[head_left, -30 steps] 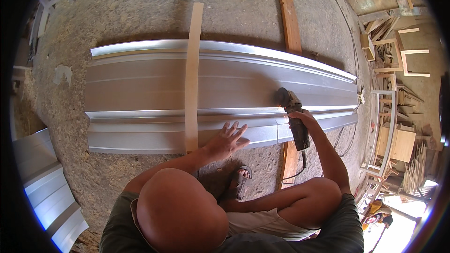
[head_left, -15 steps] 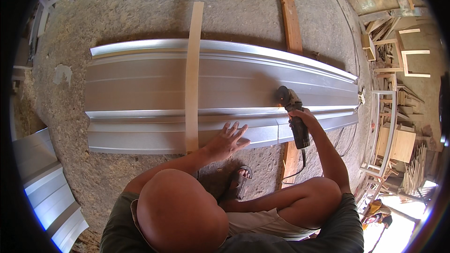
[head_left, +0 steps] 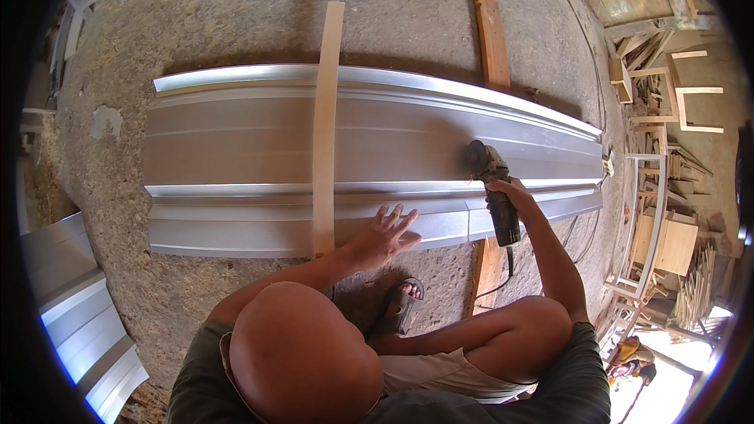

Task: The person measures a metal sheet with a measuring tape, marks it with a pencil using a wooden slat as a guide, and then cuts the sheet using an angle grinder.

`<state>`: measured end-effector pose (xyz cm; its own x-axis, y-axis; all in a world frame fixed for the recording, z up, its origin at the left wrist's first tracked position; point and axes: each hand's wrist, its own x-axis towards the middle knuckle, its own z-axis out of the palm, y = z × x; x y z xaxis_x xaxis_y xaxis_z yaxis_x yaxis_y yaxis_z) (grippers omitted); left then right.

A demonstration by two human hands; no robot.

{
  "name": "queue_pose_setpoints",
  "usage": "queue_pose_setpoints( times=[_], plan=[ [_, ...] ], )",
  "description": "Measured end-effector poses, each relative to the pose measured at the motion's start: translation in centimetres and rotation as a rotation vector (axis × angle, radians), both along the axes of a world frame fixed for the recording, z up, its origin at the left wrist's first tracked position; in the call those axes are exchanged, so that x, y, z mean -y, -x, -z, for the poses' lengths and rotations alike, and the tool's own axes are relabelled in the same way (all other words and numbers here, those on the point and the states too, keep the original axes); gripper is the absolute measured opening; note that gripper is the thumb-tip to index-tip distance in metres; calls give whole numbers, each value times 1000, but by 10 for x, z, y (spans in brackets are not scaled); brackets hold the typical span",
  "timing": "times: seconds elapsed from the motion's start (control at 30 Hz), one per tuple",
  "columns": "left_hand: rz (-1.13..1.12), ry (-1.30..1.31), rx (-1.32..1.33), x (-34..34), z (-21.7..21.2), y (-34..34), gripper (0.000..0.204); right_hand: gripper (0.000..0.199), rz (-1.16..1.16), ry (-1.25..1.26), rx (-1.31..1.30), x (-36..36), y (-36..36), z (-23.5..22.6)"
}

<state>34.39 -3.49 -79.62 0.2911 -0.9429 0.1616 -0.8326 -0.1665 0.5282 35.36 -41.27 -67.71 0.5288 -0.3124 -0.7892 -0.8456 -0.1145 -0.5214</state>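
Observation:
A long ribbed metal roofing sheet (head_left: 393, 141) lies across the floor in front of me. My right hand (head_left: 510, 191) is wrapped round a dark angle grinder (head_left: 504, 221), its disc end over the middle of the sheet by a raised rib. Faint sparks show beneath the disc. A cut line crosses the sheet's near band, left of the grinder. With fingers spread, my left hand (head_left: 385, 237) rests flat on the near edge of the sheet and holds nothing. To its left, a pale wooden strip (head_left: 324, 126) lies across the sheet.
A wooden beam (head_left: 488, 23) runs under the sheet, and the grinder's cord (head_left: 503, 286) trails beside its near end. More ribbed metal pieces (head_left: 82, 322) lie at lower left. Wooden frames (head_left: 697, 90) and a pile of thin sticks (head_left: 695, 290) stand at the right.
The orange glow at the grinder's disc has faded, and fewer sparks show. The grinder has tilted very slightly in my right hand. My left hand stays in place on the sheet.

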Motion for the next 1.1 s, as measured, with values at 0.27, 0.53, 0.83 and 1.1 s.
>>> queue_pose_setpoints(
  times=[0.27, 0.53, 0.83, 1.1],
  plan=[
    [-1, -12, 2, 0, 1, 1, 56, 41, -14, 15, 16, 0, -2, 3],
    [4, -28, 24, 1, 1, 1, 58, 37, -24, -1, 15, 3, -6, 3],
    [-3, -30, -2, 0, 2, 2, 60, 35, -27, -8, 8, 0, -13, 2],
    [-5, -22, 12, 2, 3, 3, 58, 34, -38, -33, 56, 4, -17, 5]
  ],
)
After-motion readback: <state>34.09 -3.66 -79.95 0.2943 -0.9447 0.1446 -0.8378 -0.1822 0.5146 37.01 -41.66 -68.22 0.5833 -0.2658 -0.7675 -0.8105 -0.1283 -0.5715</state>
